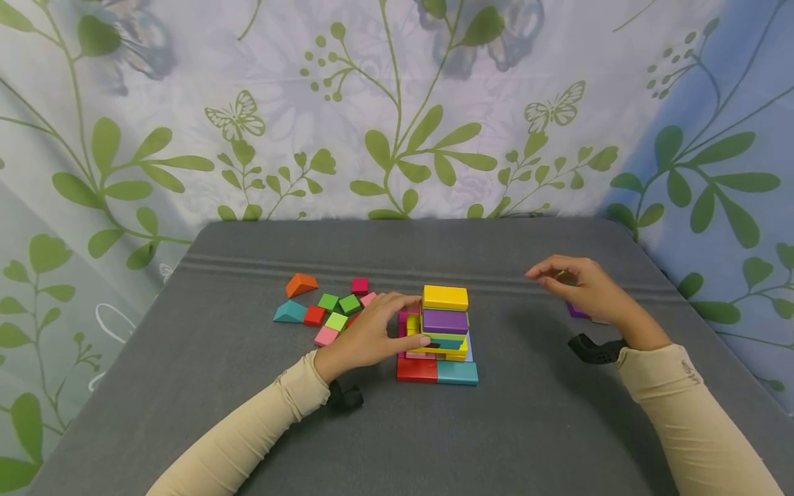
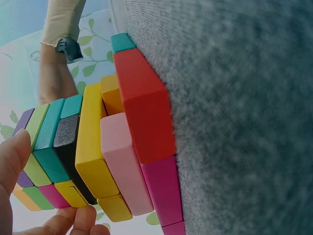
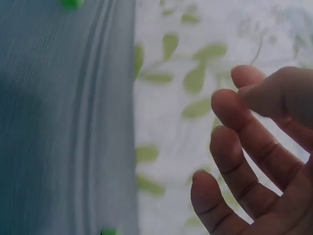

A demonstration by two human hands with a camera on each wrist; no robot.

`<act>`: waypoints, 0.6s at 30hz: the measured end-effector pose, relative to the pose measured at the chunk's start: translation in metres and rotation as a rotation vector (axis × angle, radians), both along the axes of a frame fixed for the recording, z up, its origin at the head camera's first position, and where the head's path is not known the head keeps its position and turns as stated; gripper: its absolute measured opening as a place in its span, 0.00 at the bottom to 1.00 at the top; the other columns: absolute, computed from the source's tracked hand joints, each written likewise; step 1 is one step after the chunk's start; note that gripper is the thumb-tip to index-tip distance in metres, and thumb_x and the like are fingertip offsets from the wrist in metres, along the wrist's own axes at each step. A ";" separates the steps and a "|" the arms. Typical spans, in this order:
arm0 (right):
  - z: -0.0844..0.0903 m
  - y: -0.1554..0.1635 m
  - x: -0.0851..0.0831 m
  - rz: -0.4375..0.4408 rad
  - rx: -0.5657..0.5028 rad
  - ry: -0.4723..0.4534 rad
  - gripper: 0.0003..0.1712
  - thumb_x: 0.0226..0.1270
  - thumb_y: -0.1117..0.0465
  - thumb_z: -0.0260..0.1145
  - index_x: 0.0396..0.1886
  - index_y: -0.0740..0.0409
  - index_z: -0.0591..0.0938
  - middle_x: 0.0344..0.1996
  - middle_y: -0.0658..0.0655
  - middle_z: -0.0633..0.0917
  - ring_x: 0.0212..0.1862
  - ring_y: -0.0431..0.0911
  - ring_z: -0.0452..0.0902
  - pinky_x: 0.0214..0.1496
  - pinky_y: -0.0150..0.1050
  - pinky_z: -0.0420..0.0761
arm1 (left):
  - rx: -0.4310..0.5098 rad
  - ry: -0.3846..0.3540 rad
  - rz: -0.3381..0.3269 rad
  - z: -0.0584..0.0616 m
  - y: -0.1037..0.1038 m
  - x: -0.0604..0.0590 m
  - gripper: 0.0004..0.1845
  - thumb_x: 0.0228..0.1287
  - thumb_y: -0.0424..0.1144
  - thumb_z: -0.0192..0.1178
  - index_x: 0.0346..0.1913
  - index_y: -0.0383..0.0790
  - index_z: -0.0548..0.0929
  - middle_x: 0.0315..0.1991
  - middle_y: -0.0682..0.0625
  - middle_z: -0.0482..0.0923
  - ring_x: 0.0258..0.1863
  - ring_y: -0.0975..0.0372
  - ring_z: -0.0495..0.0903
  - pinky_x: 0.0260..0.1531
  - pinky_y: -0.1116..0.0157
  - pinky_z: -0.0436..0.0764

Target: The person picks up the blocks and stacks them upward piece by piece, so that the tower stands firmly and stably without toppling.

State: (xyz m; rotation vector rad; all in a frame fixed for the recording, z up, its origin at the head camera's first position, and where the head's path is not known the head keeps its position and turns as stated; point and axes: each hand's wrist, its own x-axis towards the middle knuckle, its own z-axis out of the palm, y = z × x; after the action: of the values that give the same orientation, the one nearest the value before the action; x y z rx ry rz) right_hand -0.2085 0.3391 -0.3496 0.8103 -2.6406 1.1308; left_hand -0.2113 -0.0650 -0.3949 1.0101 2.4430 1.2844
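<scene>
A tower of coloured wooden blocks stands on the grey table, with a yellow block (image 1: 445, 297) on top and a purple block (image 1: 444, 322) below it. At its foot lie a red block (image 1: 417, 370) and a teal block (image 1: 457, 373). My left hand (image 1: 378, 329) touches the tower's left side, thumb toward the front, fingertips by a small yellow block (image 2: 71, 194) in the left wrist view. Away to the right, my right hand (image 1: 579, 286) hovers over the table, fingers loosely bent. Nothing shows between its fingers in the right wrist view.
Left of the tower lie loose blocks: an orange one (image 1: 301, 284), a teal triangle (image 1: 289, 312), a red cube (image 1: 314, 316) and several green and pink cubes. Another purple block (image 1: 577, 311) is partly hidden behind my right hand. A leaf-patterned curtain (image 1: 397, 103) hangs behind the table.
</scene>
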 end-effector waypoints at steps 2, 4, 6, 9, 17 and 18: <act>-0.003 0.018 -0.003 -0.049 0.070 -0.030 0.14 0.74 0.80 0.63 0.50 0.65 0.89 0.50 0.42 0.89 0.45 0.28 0.80 0.44 0.25 0.80 | -0.002 -0.001 0.001 0.000 0.000 0.000 0.38 0.71 0.47 0.74 0.77 0.32 0.73 0.71 0.40 0.75 0.69 0.48 0.70 0.65 0.44 0.79; -0.006 0.033 -0.006 -0.103 0.153 -0.064 0.14 0.75 0.79 0.63 0.51 0.65 0.89 0.51 0.52 0.90 0.45 0.28 0.78 0.44 0.27 0.80 | -0.003 -0.003 0.002 0.000 0.000 0.000 0.38 0.71 0.47 0.74 0.77 0.32 0.73 0.72 0.40 0.75 0.69 0.48 0.70 0.66 0.44 0.79; -0.008 0.045 -0.009 -0.156 0.244 -0.110 0.14 0.76 0.77 0.63 0.53 0.65 0.89 0.53 0.62 0.89 0.46 0.34 0.78 0.42 0.33 0.80 | -0.004 -0.005 0.003 0.001 0.000 0.000 0.38 0.71 0.47 0.74 0.77 0.33 0.74 0.72 0.40 0.75 0.70 0.47 0.69 0.66 0.44 0.79; -0.011 0.059 -0.012 -0.203 0.344 -0.177 0.14 0.77 0.75 0.62 0.55 0.65 0.89 0.55 0.69 0.87 0.49 0.47 0.81 0.41 0.41 0.79 | -0.003 -0.010 0.002 0.001 -0.001 0.000 0.38 0.71 0.47 0.74 0.77 0.33 0.73 0.72 0.40 0.75 0.69 0.47 0.69 0.66 0.43 0.79; -0.023 0.075 -0.024 -0.193 0.472 -0.192 0.22 0.65 0.81 0.59 0.53 0.67 0.89 0.51 0.72 0.86 0.45 0.60 0.82 0.42 0.51 0.79 | 0.000 -0.014 -0.001 0.002 0.000 0.001 0.38 0.71 0.47 0.73 0.77 0.32 0.73 0.71 0.39 0.75 0.69 0.47 0.70 0.66 0.43 0.79; -0.024 0.076 -0.025 -0.188 0.491 -0.188 0.22 0.63 0.82 0.59 0.52 0.67 0.89 0.50 0.73 0.86 0.43 0.58 0.81 0.41 0.50 0.78 | -0.001 -0.014 -0.001 0.002 0.000 0.001 0.38 0.71 0.47 0.73 0.77 0.32 0.73 0.71 0.40 0.75 0.69 0.47 0.70 0.66 0.43 0.79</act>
State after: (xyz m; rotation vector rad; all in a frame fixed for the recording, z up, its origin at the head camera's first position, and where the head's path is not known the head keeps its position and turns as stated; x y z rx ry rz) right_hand -0.2334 0.4149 -0.3737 0.5220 -3.1269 0.5387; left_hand -0.2106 -0.0650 -0.3931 0.9991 2.4324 1.2849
